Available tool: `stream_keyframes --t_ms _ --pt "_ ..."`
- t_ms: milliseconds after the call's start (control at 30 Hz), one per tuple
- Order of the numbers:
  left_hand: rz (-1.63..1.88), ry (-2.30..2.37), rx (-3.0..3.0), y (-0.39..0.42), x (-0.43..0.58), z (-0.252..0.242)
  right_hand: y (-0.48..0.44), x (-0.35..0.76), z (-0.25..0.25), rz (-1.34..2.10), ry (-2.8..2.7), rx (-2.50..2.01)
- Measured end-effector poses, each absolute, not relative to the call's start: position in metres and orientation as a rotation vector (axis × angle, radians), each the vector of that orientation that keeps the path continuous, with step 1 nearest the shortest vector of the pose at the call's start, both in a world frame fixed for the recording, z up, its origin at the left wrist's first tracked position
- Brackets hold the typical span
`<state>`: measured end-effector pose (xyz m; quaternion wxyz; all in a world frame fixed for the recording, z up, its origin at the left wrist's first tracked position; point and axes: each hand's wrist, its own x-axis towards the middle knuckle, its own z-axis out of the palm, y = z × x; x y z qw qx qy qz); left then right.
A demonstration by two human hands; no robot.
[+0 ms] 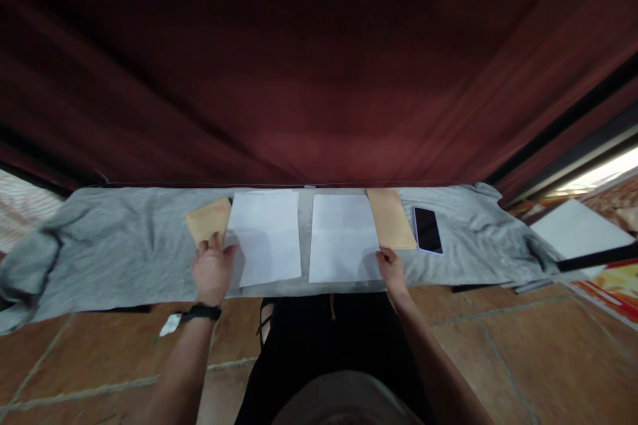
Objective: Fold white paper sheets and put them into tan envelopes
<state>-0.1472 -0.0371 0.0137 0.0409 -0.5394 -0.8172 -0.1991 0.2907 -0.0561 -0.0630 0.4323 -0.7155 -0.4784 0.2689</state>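
Note:
Two stacks or sheets of white paper lie side by side on the grey cloth: a left white paper (264,236) and a right white paper (343,236). Beside the left one is a brown envelope (209,218), partly under my left hand (213,270). That hand lies with its fingers apart on the envelope's lower end, its thumb at the left paper's edge. My right hand (391,270) is closed, pinching the right paper near its lower right edge. A longer brown envelope (393,219) lies just beyond, partly beneath that paper.
A phone (427,230) with a dark screen lies right of the long envelope. The grey cloth (139,246) covers a narrow bench against a dark red curtain (309,80). At the far right are a white board (581,229) and a red and yellow printed package (611,289). Below is tiled floor.

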Motion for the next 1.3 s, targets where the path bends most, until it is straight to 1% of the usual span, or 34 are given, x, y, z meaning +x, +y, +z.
stream_keyframes --t_ms 67,133,233,300,367,433,500,567,667,767,1000,1167,1300 --pt "-0.708 -2.401 -1.674 -0.038 -0.132 0.012 -0.063 0.291 -0.059 0.657 -1.223 -1.801" --pt "-0.928 -2.384 -1.846 -0.039 -0.105 0.004 -0.068 0.287 -0.052 0.582 -1.307 -1.875" --pt "-1.179 -2.457 -2.245 -0.046 -0.049 -0.017 -0.072 0.278 -0.037 0.338 -1.535 -2.066" --pt "-1.196 -2.42 -2.436 -0.053 -0.01 -0.03 -0.072 0.276 -0.027 0.187 -1.651 -2.14" --pt "-1.077 -2.311 -2.533 -0.062 0.024 -0.038 -0.07 0.279 -0.02 0.069 -1.722 -2.152" --pt "-0.84 -2.242 -2.557 -0.07 0.047 -0.038 -0.065 0.287 -0.017 -0.029 -1.768 -2.128" --pt "-0.612 -2.222 -2.529 -0.073 0.061 -0.034 -0.056 0.297 -0.016 -0.11 -1.783 -2.096" --pt "-0.458 -2.253 -2.469 -0.07 0.067 -0.027 -0.041 0.306 -0.017 -0.177 -1.784 -2.064" --pt "-0.37 -2.341 -2.397 -0.062 0.069 -0.019 -0.014 0.31 -0.018 -0.244 -1.832 -2.004" --pt "-0.385 -2.394 -2.371 -0.056 0.066 -0.016 0.013 0.309 -0.021 -0.247 -1.855 -2.058" --pt "-0.634 -2.446 -2.351 -0.053 0.059 -0.022 0.042 0.31 -0.034 -0.142 -1.736 -2.266" --pt "-1.003 -2.645 -2.291 -0.047 0.058 -0.036 0.041 0.318 -0.039 -0.139 -1.697 -2.251" --pt "-1.231 -2.617 -2.381 -0.046 0.065 -0.043 0.039 0.326 -0.037 -0.186 -1.741 -2.19"
